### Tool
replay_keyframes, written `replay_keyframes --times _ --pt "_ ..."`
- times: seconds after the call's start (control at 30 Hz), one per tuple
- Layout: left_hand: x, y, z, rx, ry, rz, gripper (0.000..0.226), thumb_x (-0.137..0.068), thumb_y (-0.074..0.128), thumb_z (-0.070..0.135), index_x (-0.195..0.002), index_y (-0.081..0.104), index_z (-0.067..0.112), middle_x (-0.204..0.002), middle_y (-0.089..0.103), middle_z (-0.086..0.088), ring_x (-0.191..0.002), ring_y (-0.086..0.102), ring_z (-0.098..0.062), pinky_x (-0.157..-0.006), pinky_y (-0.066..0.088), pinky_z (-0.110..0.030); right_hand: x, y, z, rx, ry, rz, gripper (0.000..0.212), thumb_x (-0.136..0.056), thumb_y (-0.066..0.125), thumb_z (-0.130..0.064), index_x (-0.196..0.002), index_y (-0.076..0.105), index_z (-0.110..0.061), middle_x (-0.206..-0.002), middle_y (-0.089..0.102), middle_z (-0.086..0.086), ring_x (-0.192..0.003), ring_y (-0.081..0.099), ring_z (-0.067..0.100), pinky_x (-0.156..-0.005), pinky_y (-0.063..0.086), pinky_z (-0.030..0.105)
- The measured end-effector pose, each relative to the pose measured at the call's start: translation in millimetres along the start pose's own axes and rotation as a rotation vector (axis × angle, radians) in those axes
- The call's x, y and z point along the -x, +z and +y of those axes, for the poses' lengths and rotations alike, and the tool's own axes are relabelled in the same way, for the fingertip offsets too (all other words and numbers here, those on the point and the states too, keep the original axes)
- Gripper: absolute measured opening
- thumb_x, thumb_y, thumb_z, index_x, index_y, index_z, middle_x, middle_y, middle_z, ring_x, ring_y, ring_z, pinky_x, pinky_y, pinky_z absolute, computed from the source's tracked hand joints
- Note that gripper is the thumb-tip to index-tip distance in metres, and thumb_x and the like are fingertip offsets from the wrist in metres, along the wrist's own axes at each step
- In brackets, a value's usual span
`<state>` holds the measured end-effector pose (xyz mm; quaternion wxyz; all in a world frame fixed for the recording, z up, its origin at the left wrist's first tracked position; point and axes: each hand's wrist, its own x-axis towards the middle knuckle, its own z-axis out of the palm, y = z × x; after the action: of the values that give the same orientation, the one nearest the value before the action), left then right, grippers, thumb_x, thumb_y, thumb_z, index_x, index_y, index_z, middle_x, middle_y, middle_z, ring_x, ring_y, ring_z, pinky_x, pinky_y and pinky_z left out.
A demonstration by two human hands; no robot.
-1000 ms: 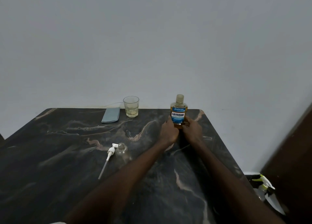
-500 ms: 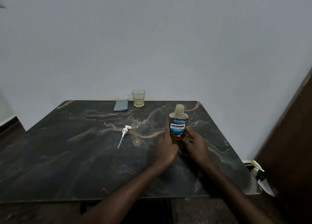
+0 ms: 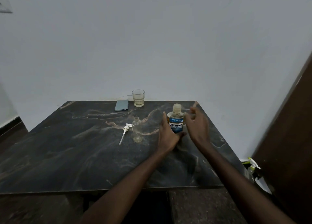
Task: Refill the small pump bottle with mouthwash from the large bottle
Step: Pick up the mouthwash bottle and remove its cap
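Note:
The large mouthwash bottle point(image 3: 175, 121), amber liquid under a blue label and a pale cap, stands upright on the dark marble table point(image 3: 67, 156). My left hand point(image 3: 168, 136) grips its lower left side, thumb across the front of the base. My right hand point(image 3: 197, 127) hovers just right of the bottle, fingers spread and blurred, not touching it. The small clear bottle point(image 3: 137, 130) stands upright and uncapped to the left. Its white pump head point(image 3: 125, 130) with the long tube lies on the table beside it.
A glass point(image 3: 138, 98) holding a little pale liquid and a flat blue-grey pouch point(image 3: 121, 105) sit at the table's far edge by the wall. A spray bottle point(image 3: 252, 166) stands on the floor at right, next to a dark wooden panel point(image 3: 287, 139).
The view has pulled back from the table. My right hand has let go of the large bottle's base and risen beside it; my left hand keeps hold.

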<state>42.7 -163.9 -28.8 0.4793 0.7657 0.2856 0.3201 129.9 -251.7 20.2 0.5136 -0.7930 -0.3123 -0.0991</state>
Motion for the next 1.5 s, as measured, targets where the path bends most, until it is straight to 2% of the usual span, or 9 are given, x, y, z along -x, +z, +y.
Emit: replay_keyframes --times 0.07,0.17,0.27,0.37,0.67,0.97,1.07,1.17,1.5 --pt "-1.6 6.9 4.4 0.069 0.047 0.041 0.127 -0.074 0.092 0.037 -0.166 0.005 0.024 -0.162 0.033 -0.007 -0.145 0.042 -0.023 -0.113 0.042 -0.033 -16.0 -2.5 -24.3 0.104 -0.079 -0.038 0.049 -0.096 0.054 -0.055 -0.126 0.061 -0.017 -0.124 0.065 0.004 -0.112 0.062 0.023 -0.092 0.051 0.041" --pt "-5.6 17.6 5.5 0.159 0.087 0.157 0.113 -0.067 0.085 0.054 -0.157 0.024 0.024 -0.144 0.054 -0.005 -0.125 0.06 -0.022 -0.1 0.055 -0.041 -31.2 3.1 -49.2 0.419 -0.205 -0.089 0.064 -0.095 0.041 -0.073 -0.115 0.063 -0.016 -0.113 0.067 0.004 -0.102 0.065 0.027 -0.089 0.054 0.05" --pt "-10.4 24.2 7.3 0.129 0.082 0.195 0.087 -0.07 0.086 0.043 -0.14 0.039 0.018 -0.124 0.064 -0.005 -0.106 0.067 -0.024 -0.08 0.057 -0.036 -37.8 14.6 -55.8 0.676 -0.303 -0.037 0.067 -0.097 0.037 -0.073 -0.1 0.064 -0.011 -0.092 0.07 0.007 -0.083 0.069 0.031 -0.087 0.055 0.06" --pt "-14.6 30.7 4.6 0.122 0.074 0.2 0.078 -0.074 0.089 0.032 -0.134 0.041 0.022 -0.121 0.066 -0.004 -0.102 0.067 -0.021 -0.072 0.051 -0.021 -42.0 15.5 -55.0 0.771 -0.295 -0.061 0.056 -0.101 0.044 -0.063 -0.098 0.063 -0.01 -0.089 0.07 0.009 -0.08 0.07 0.032 -0.086 0.055 0.052" --pt "-23.8 33.6 -9.2 0.15 0.063 0.185 0.073 -0.072 0.089 0.037 -0.124 0.037 0.039 -0.118 0.067 0.006 -0.102 0.07 -0.015 -0.082 0.062 -0.048 -63.1 10.9 -42.0 0.671 -0.354 -0.167 0.041 -0.096 0.053 -0.05 -0.096 0.06 -0.009 -0.082 0.069 0.015 -0.071 0.06 0.035 -0.06 0.039 0.033" --pt "-27.4 38.2 -7.5 0.124 0.06 0.183 0.082 -0.073 0.091 0.044 -0.129 0.031 0.04 -0.127 0.063 0.003 -0.111 0.067 -0.017 -0.089 0.061 -0.045 -83.9 6.5 -22.6 0.503 -0.514 -0.333 0.031 -0.095 0.059 -0.053 -0.086 0.05 -0.025 -0.07 0.058 -0.003 -0.065 0.054 0.023 -0.057 0.034 0.03" --pt "-28.7 38.6 -8.7 0.12 0.068 0.177 0.083 -0.074 0.09 0.044 -0.13 0.029 0.039 -0.13 0.061 0.003 -0.113 0.066 -0.017 -0.092 0.061 -0.044 -93.5 1.3 -20.1 0.499 -0.599 -0.442 0.041 -0.094 0.049 -0.068 -0.088 0.048 -0.028 -0.071 0.057 -0.007 -0.064 0.053 0.019 -0.054 0.042 0.034" --pt "-29.2 38.6 -10.1 0.127 0.071 0.167 0.084 -0.075 0.09 0.044 -0.133 0.029 0.038 -0.132 0.06 0.002 -0.116 0.064 -0.016 -0.094 0.06 -0.044 -98.6 -4.0 -19.6 0.534 -0.656 -0.539 0.038 -0.094 0.038 -0.075 -0.092 0.042 -0.038 -0.08 0.058 -0.014 -0.071 0.055 0.013 -0.063 0.054 0.044" --pt "-26.3 35.8 -6.5 0.118 0.058 0.152 0.083 -0.078 0.089 0.042 -0.133 0.027 0.038 -0.135 0.058 0.002 -0.117 0.062 -0.016 -0.094 0.058 -0.038 -95.6 -13.0 -25.9 0.562 -0.674 -0.674 0.043 -0.098 0.025 -0.071 -0.108 0.042 -0.033 -0.102 0.05 -0.01 -0.094 0.05 0.015 -0.084 0.052 0.055"
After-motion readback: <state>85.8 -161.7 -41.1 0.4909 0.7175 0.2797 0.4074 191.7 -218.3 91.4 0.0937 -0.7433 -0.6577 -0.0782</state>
